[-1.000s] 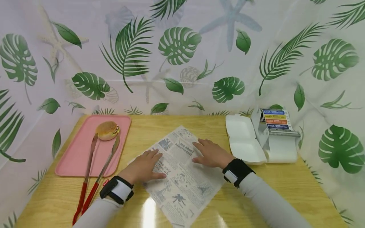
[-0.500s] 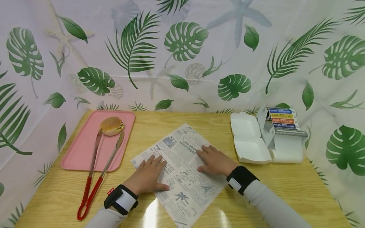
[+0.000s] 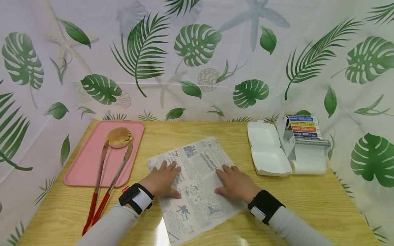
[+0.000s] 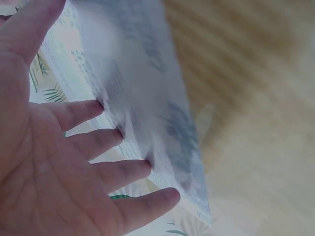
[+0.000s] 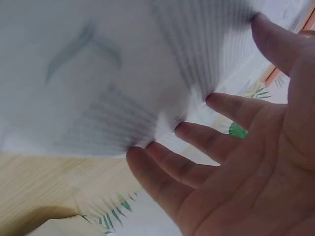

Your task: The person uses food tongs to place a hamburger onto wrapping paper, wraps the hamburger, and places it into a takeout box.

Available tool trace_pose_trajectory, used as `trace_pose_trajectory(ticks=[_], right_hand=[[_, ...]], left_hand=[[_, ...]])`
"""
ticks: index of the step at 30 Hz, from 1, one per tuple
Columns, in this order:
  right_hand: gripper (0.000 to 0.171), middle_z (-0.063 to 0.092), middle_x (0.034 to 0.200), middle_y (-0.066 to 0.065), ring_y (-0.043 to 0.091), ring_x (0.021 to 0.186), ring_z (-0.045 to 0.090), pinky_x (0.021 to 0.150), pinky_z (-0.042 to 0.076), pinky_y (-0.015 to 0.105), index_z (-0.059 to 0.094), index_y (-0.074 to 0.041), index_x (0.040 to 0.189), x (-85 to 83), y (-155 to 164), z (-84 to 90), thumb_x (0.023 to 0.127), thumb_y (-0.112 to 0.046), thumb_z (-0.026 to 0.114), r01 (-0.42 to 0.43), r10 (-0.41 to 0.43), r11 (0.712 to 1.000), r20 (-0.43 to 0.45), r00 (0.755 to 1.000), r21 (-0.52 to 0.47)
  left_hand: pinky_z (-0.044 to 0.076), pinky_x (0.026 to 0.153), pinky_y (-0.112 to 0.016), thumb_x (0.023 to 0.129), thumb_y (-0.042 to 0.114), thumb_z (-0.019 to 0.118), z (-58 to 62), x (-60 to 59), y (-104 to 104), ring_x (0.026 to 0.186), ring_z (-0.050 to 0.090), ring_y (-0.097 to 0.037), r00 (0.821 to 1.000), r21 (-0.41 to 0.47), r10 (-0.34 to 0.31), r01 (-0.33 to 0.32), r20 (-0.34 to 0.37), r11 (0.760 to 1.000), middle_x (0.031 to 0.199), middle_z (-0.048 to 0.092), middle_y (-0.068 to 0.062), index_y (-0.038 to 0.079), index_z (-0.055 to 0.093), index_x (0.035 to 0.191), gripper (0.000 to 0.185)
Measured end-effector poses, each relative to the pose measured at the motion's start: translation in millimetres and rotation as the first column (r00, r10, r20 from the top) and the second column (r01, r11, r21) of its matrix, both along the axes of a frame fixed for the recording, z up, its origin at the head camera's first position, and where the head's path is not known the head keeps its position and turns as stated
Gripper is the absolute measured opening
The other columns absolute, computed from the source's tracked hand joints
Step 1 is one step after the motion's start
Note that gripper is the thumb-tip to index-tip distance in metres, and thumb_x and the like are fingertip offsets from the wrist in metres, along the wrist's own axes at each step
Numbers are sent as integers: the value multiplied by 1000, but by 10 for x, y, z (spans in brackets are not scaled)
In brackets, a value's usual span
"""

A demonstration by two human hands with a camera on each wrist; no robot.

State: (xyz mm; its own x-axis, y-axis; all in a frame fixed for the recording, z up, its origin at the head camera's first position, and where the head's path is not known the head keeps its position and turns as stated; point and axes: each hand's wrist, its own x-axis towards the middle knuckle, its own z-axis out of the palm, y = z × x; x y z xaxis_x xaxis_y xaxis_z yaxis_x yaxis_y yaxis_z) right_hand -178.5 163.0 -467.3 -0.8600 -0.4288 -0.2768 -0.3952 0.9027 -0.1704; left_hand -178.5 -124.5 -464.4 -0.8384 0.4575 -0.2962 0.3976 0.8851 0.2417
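Hands are lying flat on a printed wrapping sheet in the head view: the left hand is pressing its left part and the right hand its right part, fingers straight and spread, gripping nothing. The sheet is lying at the middle of the wooden table. A pink tray is sitting at the left, bearing a burger between the tips of red-handled tongs. An open white box is sitting at the right.

Left wrist view: the open palm is showing, fingertips touching the blurred sheet.

Right wrist view: straight fingers are touching the sheet
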Motion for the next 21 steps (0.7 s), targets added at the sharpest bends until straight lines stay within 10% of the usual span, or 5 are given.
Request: trace_pose_trajectory(ticks=[21], right_hand=[[75,48,143,27,50,132,44,99,46,61,54,-1,143,393,81,42,90,-51,72,57,-57,998,-12,998,-25]], left_hand=[[29,115,-60,79,53,83,58,-268,255,151,11,-46,996,-7,12,-11,93,1000,168,15,-15,12,31,160,105]])
